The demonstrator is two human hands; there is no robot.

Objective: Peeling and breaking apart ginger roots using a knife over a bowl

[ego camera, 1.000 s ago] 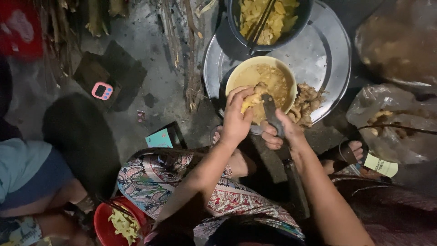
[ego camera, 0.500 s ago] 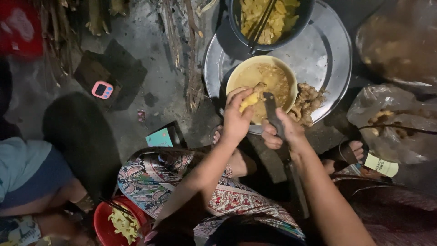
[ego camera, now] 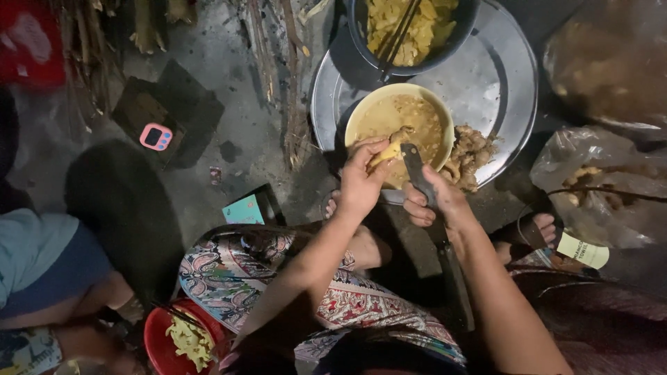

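Note:
My left hand grips a small yellowish piece of root over the near rim of a yellow bowl of peelings. My right hand holds a dark-bladed knife whose blade rests against the root piece. The bowl stands on a round metal tray. A heap of unpeeled knobbly roots lies on the tray just right of the bowl.
A dark bowl of yellow cut strips with sticks in it sits at the tray's far side. Plastic bags lie at right. A red bowl of strips, a pink timer and another person's leg are at left.
The root piece has been turned in my left hand and the knife blade has shifted slightly along it. Both hands stay over the yellow bowl.

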